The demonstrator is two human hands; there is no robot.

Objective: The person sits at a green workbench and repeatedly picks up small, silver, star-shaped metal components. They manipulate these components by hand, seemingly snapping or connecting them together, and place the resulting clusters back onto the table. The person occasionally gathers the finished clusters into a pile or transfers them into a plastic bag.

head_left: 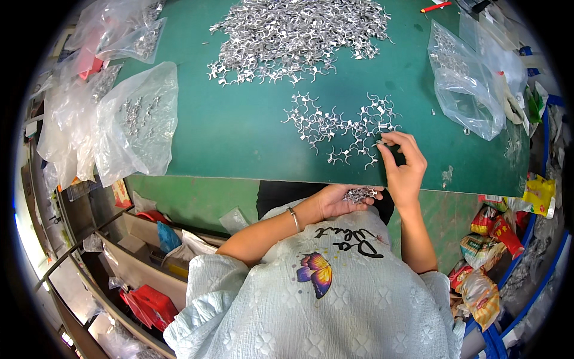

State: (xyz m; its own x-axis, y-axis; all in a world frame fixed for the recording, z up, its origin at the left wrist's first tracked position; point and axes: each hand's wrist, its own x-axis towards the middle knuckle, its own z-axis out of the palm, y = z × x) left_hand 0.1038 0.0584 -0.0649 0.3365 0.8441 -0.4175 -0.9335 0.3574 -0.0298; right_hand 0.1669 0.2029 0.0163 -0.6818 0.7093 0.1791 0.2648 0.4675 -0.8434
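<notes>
Just below the table's front edge, my left hand [338, 202] is palm up, fingers curled round a handful of small silvery metal clips [359, 194]. Over the table, the thumb and forefinger of my right hand [405, 164] pinch what looks like one small metal clip at the right edge of a loose scatter of clips [326, 124]. These clips have curved, open-ended arms and flat middles. Farther back lies a much larger heap of the same clips [299, 39].
The green table [233, 131] carries a clear plastic bag with some clips [137, 125] at left and another bag of clips [463, 84] at right. A red pen [435, 7] lies at the far right. Drawers or shelves [131, 263] stand low left; colourful packets [481, 251] hang low right.
</notes>
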